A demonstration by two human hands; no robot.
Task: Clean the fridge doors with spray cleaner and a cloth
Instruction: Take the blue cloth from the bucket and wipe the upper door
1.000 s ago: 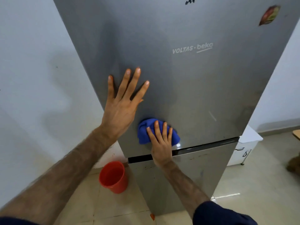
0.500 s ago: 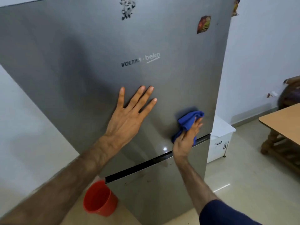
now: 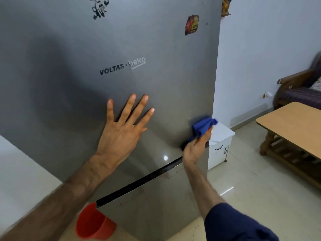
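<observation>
Soft, even indoor light on a brushed-metal fridge door, seen through a wide-angle head camera.

The door's left half lies under a broad, diffuse shadow; its right half is brighter and grey. A small round glare spot sits low on the door just above the dark door gap, and a thin bright streak reflects off the glossy floor at the right. The left hand casts a faint shadow between its spread fingers; a darker shadow lies beside the blue cloth. Straight edges lean and bow toward the frame borders. The sofa at the far right and the near forearms are soft with blur; the logo reads sharply.
</observation>
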